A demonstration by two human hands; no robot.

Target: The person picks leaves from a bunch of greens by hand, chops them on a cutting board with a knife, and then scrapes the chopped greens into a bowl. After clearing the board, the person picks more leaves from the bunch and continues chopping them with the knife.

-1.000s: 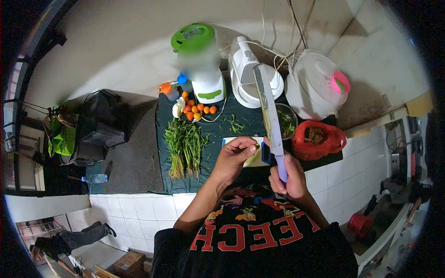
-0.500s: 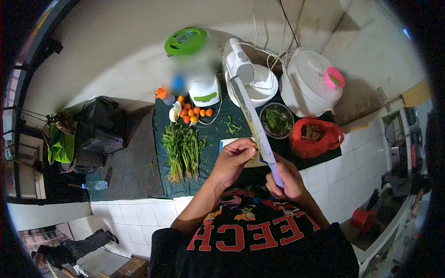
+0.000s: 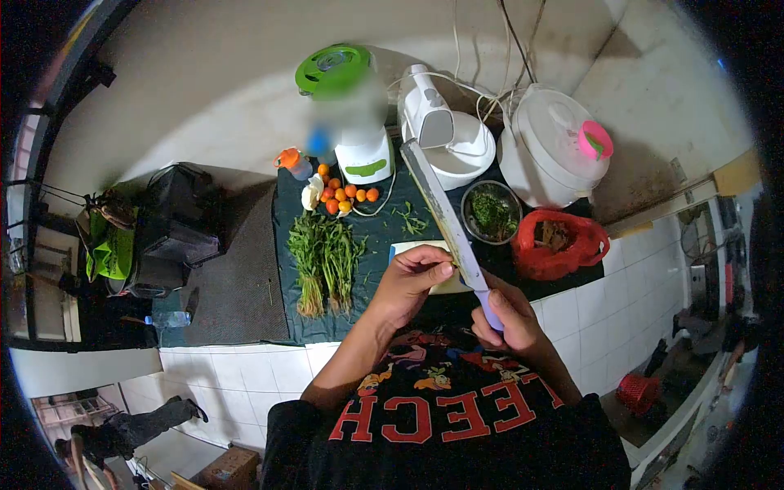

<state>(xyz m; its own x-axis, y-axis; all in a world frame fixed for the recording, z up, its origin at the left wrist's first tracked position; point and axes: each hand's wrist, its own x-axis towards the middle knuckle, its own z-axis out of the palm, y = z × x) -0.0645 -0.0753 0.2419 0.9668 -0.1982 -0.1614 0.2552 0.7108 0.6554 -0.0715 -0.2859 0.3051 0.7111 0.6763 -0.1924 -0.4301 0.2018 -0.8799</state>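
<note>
My right hand [image 3: 510, 317] is wrapped round the purple handle of a long knife [image 3: 441, 204]. The blade slants up and to the left, with green bits smeared along it. Thumb and fingers of my left hand [image 3: 416, 279] are pinched together at the blade's edge near the handle; what they hold, if anything, is too small to make out. Below the knife lies a pale cutting board [image 3: 408, 248], largely covered by my hands. Left of it are bunches of leafy greens [image 3: 327, 257] with roots on. A clear bowl [image 3: 491, 212] of chopped greens stands right of the blade.
Behind are small tomatoes [image 3: 349, 192], a green-and-white blender [image 3: 363, 159], a stand mixer [image 3: 429, 118] with a white bowl, and a large white lidded container [image 3: 551, 147]. A red plastic bag [image 3: 559, 253] sits on the right. Far lower left, another person [image 3: 131, 433] is visible.
My hands and the knife hold nearly the same pose, the left fingers still at the blade. The view has shifted slightly, so the table things appear a little further right.
</note>
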